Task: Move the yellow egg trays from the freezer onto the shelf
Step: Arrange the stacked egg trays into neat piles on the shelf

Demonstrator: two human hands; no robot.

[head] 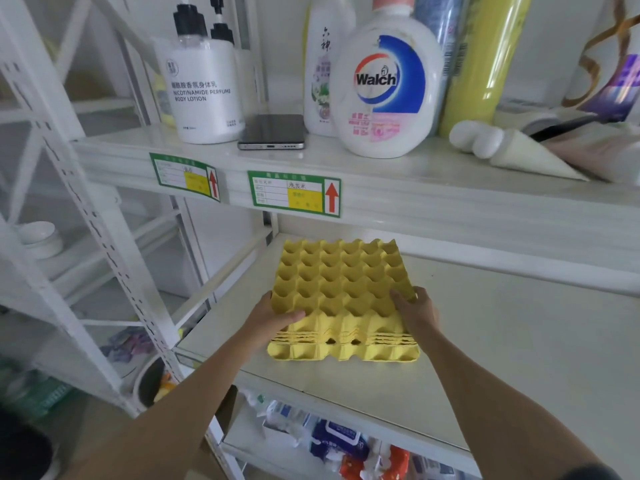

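A stack of several yellow egg trays point(341, 289) rests on the white middle shelf point(502, 358), near its left front corner. My left hand point(273, 318) grips the stack's near left corner, thumb on top. On the near right side, my right hand point(415, 308) holds the top tray's edge, fingers curled over the cups. The freezer is out of view.
The upper shelf point(381, 168) holds a lotion bottle point(204, 88), a phone point(272, 131), a Walch bottle point(386, 88), other bottles and a white cone-shaped item point(512, 152). Packets lie on the lower shelf point(332, 441). Another white rack point(69, 209) stands to the left.
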